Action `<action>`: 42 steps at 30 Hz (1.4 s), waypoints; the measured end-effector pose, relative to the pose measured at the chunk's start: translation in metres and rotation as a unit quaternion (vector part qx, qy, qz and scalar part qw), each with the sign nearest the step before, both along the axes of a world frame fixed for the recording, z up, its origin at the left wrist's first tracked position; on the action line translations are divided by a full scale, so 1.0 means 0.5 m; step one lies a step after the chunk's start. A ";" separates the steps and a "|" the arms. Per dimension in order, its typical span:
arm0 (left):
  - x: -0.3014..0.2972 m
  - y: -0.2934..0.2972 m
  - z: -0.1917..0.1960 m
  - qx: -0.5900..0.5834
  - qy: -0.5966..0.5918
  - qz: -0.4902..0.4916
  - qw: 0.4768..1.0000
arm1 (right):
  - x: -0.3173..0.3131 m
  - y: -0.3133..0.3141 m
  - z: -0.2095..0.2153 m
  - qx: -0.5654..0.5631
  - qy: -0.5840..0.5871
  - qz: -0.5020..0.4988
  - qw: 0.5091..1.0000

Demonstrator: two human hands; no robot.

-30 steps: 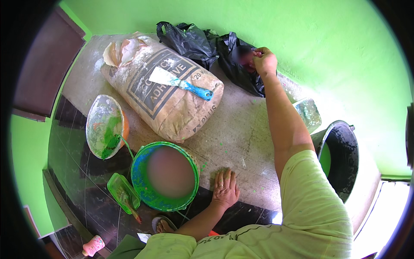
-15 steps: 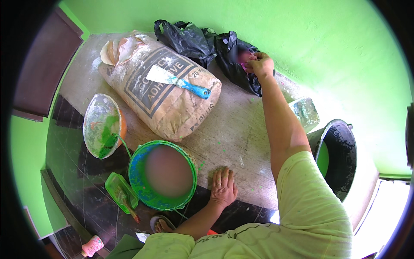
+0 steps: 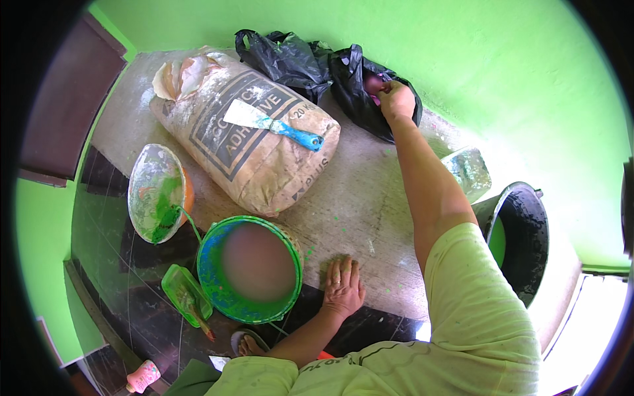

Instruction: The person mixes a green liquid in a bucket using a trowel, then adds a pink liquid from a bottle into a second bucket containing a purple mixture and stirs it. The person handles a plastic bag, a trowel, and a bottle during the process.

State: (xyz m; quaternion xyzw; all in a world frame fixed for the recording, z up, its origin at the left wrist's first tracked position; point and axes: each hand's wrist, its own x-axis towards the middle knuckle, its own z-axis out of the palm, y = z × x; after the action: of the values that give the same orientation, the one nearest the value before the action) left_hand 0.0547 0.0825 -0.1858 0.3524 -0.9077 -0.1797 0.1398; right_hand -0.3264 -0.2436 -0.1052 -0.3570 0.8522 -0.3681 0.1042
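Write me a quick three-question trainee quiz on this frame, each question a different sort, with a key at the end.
1. Which hand is at the black bag?
2. The scraper lies on: a) the sack; b) the bucket; c) the bowl.
3. True or false: the left hand rests on the floor.

Key:
1. The right hand.
2. a
3. True

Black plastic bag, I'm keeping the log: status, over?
Right hand at mouth of black plastic bag, grip unclear. Left hand flat on rough grey surface. Brown paper sack alongside, not blocking.
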 end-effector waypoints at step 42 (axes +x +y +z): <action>0.011 0.003 0.000 0.015 -0.006 0.006 1.000 | 0.110 0.033 0.098 -0.059 0.128 -0.061 0.988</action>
State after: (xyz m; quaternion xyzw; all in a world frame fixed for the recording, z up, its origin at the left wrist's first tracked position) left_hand 0.0603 0.0842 -0.1860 0.3607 -0.9037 -0.1908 0.1297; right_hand -0.2712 -0.2270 -0.0562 -0.3539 0.8556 -0.3745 -0.0499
